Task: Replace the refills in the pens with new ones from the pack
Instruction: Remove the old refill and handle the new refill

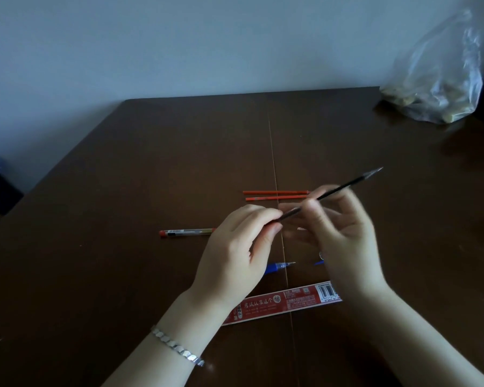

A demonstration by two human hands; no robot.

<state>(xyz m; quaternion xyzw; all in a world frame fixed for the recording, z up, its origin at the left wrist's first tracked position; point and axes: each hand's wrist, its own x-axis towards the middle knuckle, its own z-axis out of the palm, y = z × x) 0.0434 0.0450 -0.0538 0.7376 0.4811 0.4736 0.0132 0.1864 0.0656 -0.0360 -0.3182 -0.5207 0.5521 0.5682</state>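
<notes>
Slender dark refill (pixel 344 188), rod-shaped, metal-tipped: held tilted above the pack (pixel 285 301), a flat red printed sleeve laid on the brown surface (pixel 123 191). Its lower end was pinched by the left hand (pixel 235 247), its middle by the right hand (pixel 344 236). Beyond the pack were laid two red refills (pixel 275 195), a clear red-capped pen (pixel 185 232), and a blue pen (pixel 277 266) half hidden by the left hand.

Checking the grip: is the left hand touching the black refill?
Touching. The head view shows the left hand pinching the black refill at its lower end, between thumb and fingertips.
</notes>
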